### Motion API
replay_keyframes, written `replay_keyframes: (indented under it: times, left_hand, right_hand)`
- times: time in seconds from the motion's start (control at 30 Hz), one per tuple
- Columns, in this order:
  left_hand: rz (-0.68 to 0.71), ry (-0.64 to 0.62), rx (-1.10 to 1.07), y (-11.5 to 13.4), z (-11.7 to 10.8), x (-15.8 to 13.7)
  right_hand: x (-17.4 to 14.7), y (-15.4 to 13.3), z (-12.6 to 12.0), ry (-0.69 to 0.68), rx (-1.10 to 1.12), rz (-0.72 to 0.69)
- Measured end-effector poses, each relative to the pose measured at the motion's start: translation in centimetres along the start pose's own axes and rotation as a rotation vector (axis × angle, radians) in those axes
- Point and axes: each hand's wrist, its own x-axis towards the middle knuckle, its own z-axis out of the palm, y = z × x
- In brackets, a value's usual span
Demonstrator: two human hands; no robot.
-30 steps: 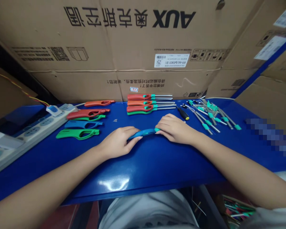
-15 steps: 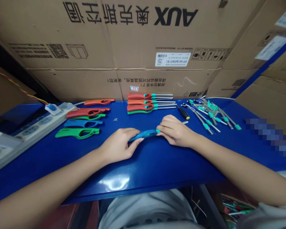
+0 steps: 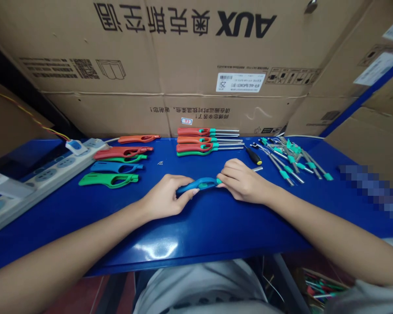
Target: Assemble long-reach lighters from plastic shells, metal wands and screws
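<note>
My left hand (image 3: 170, 196) is closed around the rear of a blue lighter handle (image 3: 205, 183), whose trigger opening faces me. At the handle's front end, my right hand (image 3: 244, 181) grips a metal lighter tube (image 3: 258, 168) by its teal collar (image 3: 218, 181). The collar meets the handle's tip; how deep it sits inside is hidden by my fingers. Most of the tube lies under my right hand, and only its far end sticks out beyond it.
Loose handles in several colours, among them a green handle (image 3: 109, 179), lie left beside a power strip (image 3: 42, 179). Lighters with tubes (image 3: 196, 147) lie at the back. A black screwdriver (image 3: 253, 156), a pile of loose tubes (image 3: 291, 157) and small screws (image 3: 160, 163) are on the blue table (image 3: 190, 244).
The blue handle has rolled slightly, so its trigger opening shows more. Both hands keep their hold, and the whole view has shifted a little.
</note>
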Motion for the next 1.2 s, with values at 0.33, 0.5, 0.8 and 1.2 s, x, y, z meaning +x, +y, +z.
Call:
replay_keyframes:
  times: [0.33,0.5,0.8,1.2]
  left_hand:
    - [0.166,0.077,0.206,-0.6,0.9,-0.5]
    - [0.206,0.024,0.383,-1.0,0.9,-0.5]
    - [0.100,-0.090,0.534,-0.3,0.4,0.3]
    - [0.011,-0.052,0.411,-0.8,0.2,-0.1]
  right_hand:
    - [0.0,-0.1,0.2,-0.056,0.076,0.039]
    - [-0.3,0.1,0.4,-0.118,0.186,0.110]
    - [-0.3,1.6,-0.6,-0.313,0.326,0.398]
    - [-3.2,6.3,-2.6,-0.415,-0.124,0.954]
